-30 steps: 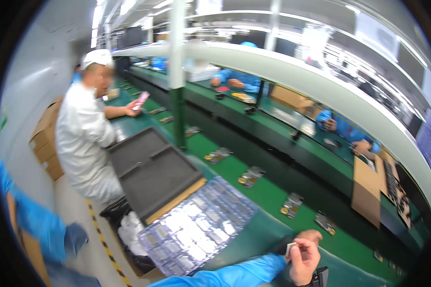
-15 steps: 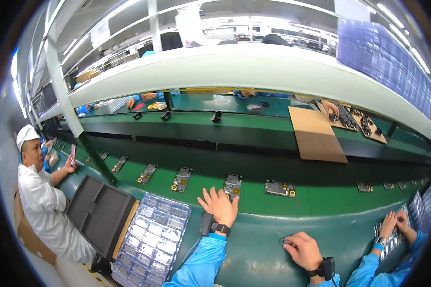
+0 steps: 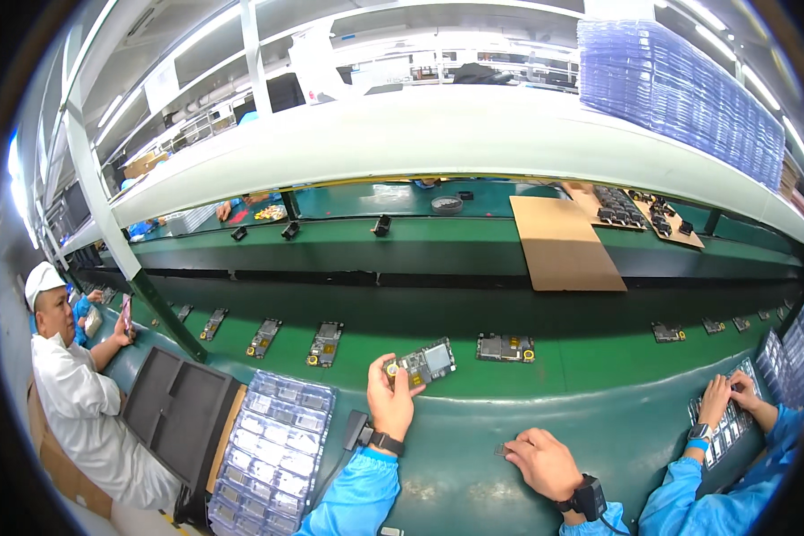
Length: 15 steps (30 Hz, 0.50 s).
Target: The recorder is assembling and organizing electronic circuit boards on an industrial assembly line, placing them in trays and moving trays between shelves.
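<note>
Newly, the left hand (image 3: pixel 391 409) pinches up a circuit board (image 3: pixel 436 358) past the table's (image 3: pixel 447 456) far edge — apparently picked — right hand (image 3: pixel 547 466) pinching a small piece (image 3: pixel 500 449).

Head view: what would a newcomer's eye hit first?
Probably the circuit board in the person's left hand, just below the picture's centre, in front of the green belt. Next, likely the tall stack of clear plastic trays at upper right, then the long white shelf spanning the view.
</note>
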Each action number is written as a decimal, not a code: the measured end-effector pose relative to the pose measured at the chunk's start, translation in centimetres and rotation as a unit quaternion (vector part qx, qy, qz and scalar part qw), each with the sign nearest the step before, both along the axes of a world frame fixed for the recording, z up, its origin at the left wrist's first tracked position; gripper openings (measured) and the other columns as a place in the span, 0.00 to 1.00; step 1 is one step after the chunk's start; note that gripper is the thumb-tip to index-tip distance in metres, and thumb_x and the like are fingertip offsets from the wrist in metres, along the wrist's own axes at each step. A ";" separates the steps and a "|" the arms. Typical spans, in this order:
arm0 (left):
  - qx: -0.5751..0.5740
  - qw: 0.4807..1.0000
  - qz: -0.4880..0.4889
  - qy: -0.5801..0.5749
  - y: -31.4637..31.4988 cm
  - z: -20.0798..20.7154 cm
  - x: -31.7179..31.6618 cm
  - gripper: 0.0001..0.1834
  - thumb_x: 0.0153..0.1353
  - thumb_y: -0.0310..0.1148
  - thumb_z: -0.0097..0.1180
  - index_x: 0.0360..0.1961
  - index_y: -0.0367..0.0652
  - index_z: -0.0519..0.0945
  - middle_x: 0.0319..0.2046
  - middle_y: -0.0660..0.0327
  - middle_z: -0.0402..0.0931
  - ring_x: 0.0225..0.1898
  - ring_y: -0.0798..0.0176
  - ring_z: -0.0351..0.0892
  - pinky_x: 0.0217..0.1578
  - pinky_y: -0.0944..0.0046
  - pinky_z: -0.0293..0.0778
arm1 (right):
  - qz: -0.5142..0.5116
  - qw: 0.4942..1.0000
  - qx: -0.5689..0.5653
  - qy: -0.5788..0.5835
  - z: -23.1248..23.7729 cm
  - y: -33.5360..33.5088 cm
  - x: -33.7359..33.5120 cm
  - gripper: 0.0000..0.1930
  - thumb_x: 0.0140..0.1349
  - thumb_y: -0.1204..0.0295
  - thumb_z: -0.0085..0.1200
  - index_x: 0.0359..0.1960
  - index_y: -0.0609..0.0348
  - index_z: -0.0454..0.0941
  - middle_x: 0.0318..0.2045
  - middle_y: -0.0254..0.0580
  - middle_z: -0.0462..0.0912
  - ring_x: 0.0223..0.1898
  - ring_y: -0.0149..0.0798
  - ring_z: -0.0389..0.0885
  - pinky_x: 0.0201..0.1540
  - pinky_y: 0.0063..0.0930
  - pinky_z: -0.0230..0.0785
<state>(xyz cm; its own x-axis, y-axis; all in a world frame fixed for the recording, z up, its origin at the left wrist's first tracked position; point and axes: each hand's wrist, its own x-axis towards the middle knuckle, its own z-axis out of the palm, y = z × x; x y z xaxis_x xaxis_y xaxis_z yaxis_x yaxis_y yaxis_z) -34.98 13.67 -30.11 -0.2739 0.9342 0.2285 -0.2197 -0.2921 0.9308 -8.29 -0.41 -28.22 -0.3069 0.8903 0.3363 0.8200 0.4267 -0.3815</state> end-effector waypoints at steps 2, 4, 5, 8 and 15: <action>-0.027 0.999 -0.034 -0.017 -2.7 0.8 0.7 0.20 0.74 0.21 0.46 0.65 0.36 0.63 0.53 0.51 0.71 0.52 0.57 0.81 0.43 0.55 0.91 | 0.000 1.000 0.000 0.011 0.2 0.1 0.1 0.08 0.64 0.68 0.64 0.44 0.50 0.86 0.40 0.35 0.82 0.45 0.45 0.83 0.43 0.38 0.80; -0.037 0.998 -0.047 0.000 -6.0 1.3 1.2 0.21 0.74 0.21 0.44 0.67 0.37 0.61 0.54 0.50 0.72 0.52 0.55 0.82 0.43 0.54 0.91 | -0.002 1.000 0.009 0.008 0.1 0.3 0.1 0.07 0.66 0.70 0.62 0.44 0.51 0.85 0.39 0.37 0.81 0.44 0.45 0.83 0.42 0.38 0.80; -0.047 0.997 -0.058 0.008 -7.5 1.4 1.5 0.22 0.75 0.21 0.44 0.67 0.37 0.60 0.54 0.49 0.73 0.52 0.55 0.83 0.44 0.53 0.91 | -0.009 1.000 -0.002 0.005 -0.2 0.6 0.3 0.07 0.66 0.70 0.62 0.44 0.51 0.85 0.39 0.37 0.81 0.44 0.45 0.83 0.42 0.38 0.80; -0.080 0.990 -0.104 0.048 -11.0 1.2 1.5 0.18 0.76 0.22 0.43 0.65 0.36 0.65 0.51 0.49 0.77 0.49 0.55 0.85 0.44 0.54 0.90 | -0.043 0.990 0.044 0.125 0.2 0.7 -0.3 0.06 0.66 0.76 0.60 0.43 0.57 0.85 0.39 0.42 0.84 0.39 0.46 0.87 0.41 0.35 0.82; -0.081 0.958 -0.233 0.147 -12.9 0.6 2.9 0.14 0.78 0.26 0.43 0.60 0.33 0.71 0.50 0.48 0.77 0.46 0.58 0.85 0.45 0.56 0.89 | -0.010 0.973 0.083 0.215 1.2 -0.5 -2.6 0.09 0.63 0.80 0.66 0.45 0.61 0.87 0.47 0.47 0.87 0.42 0.40 0.90 0.43 0.28 0.85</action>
